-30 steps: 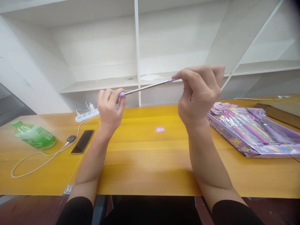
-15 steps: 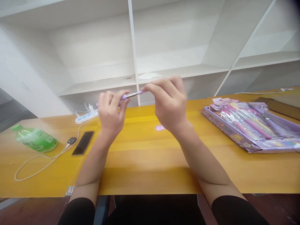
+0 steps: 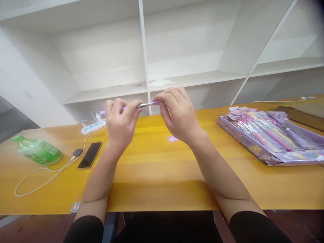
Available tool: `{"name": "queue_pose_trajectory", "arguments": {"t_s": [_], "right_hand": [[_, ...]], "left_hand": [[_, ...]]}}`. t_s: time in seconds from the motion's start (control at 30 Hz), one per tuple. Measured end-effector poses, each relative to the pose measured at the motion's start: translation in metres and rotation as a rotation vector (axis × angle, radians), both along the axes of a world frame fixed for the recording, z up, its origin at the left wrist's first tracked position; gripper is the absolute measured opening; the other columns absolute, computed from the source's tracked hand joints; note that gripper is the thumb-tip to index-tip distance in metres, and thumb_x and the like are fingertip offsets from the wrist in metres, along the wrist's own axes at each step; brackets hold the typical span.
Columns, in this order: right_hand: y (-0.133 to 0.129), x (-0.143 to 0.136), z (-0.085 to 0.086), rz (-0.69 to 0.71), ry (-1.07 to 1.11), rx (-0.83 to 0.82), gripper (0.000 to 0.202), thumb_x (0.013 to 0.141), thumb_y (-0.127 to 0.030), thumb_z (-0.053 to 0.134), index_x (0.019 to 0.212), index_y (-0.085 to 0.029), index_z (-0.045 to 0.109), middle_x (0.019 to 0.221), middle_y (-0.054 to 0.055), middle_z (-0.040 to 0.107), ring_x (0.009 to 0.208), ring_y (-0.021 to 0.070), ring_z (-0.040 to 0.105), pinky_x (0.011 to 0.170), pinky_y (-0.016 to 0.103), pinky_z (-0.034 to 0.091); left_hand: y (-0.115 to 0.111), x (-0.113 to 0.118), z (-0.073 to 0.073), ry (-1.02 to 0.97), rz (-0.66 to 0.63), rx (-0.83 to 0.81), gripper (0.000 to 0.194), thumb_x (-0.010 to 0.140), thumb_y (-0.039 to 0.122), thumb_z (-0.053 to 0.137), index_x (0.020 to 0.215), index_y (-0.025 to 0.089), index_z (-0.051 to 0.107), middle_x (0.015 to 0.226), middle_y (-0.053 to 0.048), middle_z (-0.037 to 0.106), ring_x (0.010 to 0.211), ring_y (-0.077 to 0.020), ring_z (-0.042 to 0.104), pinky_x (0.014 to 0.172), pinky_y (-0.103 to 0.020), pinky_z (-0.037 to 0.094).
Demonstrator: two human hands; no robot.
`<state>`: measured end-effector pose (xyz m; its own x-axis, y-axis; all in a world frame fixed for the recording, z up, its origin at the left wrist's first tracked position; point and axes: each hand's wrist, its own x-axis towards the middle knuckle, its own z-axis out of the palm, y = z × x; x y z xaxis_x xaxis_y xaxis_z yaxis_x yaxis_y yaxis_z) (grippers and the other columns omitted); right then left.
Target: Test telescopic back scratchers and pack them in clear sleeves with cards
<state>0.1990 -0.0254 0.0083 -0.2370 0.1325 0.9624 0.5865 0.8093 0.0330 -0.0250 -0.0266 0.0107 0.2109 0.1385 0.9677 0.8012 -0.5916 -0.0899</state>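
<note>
A thin telescopic metal rod [image 3: 143,105] with purple ends is held above the yellow table [image 3: 162,168]. My left hand [image 3: 121,123] grips its purple handle end, which sticks out to the left of the fist. My right hand [image 3: 177,113] pinches the purple tip at the other end. The rod is collapsed short, with only a little bare metal showing between the two hands.
A purple stationery set box [image 3: 273,138] lies at the right. At the left lie a green bottle [image 3: 37,152], a black phone [image 3: 89,154], a white cable [image 3: 45,173] and a power strip [image 3: 93,125]. A small purple sticker [image 3: 172,138] lies mid-table. White shelves stand behind.
My right hand has moved left toward my left hand, and the rod has shortened from fully extended to nearly collapsed.
</note>
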Motion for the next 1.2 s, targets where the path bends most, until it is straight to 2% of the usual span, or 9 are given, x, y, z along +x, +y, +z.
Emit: {"name": "queue_pose_trajectory", "arguments": {"t_s": [0.23, 0.4, 0.67, 0.87, 1.2], "right_hand": [[0.0003, -0.0022, -0.0011, 0.039, -0.037, -0.041, 0.018, 0.117, -0.022, 0.05, 0.122, -0.03, 0.065, 0.109, 0.008, 0.07, 0.105, 0.0291, 0.064, 0.093, 0.048, 0.055], [0.0006, -0.0027, -0.0018, 0.037, -0.039, -0.002, 0.013, 0.115, -0.022, 0.054, 0.121, -0.028, 0.064, 0.109, 0.008, 0.069, 0.103, 0.0287, 0.064, 0.09, 0.047, 0.055], [0.0004, -0.003, -0.0017, 0.045, -0.078, -0.015, 0.01, 0.117, -0.023, 0.054, 0.12, -0.026, 0.063, 0.109, 0.008, 0.069, 0.102, 0.028, 0.064, 0.087, 0.046, 0.055], [0.0011, -0.0019, -0.0015, 0.084, -0.045, 0.013, 0.004, 0.117, -0.025, 0.058, 0.117, -0.025, 0.062, 0.108, 0.008, 0.069, 0.101, 0.026, 0.064, 0.086, 0.043, 0.052], [0.0028, 0.0027, -0.0013, 0.102, -0.051, 0.041, 0.006, 0.116, -0.03, 0.064, 0.112, -0.026, 0.066, 0.106, 0.007, 0.069, 0.1, 0.0244, 0.064, 0.083, 0.039, 0.052]], "left_hand": [[-0.0026, -0.0003, 0.001, 0.031, -0.006, -0.032, 0.024, 0.114, 0.048, 0.064, 0.115, 0.032, 0.082, 0.092, -0.007, 0.068, 0.092, -0.0282, 0.053, 0.089, -0.047, 0.044], [-0.0002, -0.0015, 0.0006, 0.065, -0.055, 0.042, 0.019, 0.113, 0.042, 0.069, 0.123, 0.034, 0.083, 0.093, -0.006, 0.068, 0.091, -0.0267, 0.053, 0.085, -0.043, 0.044], [0.0016, -0.0009, 0.0019, 0.083, -0.097, 0.118, 0.012, 0.111, 0.038, 0.073, 0.114, 0.029, 0.08, 0.095, -0.006, 0.073, 0.094, -0.0264, 0.058, 0.086, -0.042, 0.046], [0.0014, -0.0024, 0.0032, 0.09, -0.116, 0.163, 0.012, 0.11, 0.034, 0.075, 0.12, 0.032, 0.081, 0.096, -0.005, 0.074, 0.091, -0.0255, 0.059, 0.085, -0.041, 0.046], [0.003, -0.0073, 0.0016, 0.05, -0.123, 0.165, 0.017, 0.108, 0.047, 0.077, 0.113, 0.032, 0.083, 0.097, -0.006, 0.076, 0.094, -0.027, 0.064, 0.09, -0.046, 0.049]]}}
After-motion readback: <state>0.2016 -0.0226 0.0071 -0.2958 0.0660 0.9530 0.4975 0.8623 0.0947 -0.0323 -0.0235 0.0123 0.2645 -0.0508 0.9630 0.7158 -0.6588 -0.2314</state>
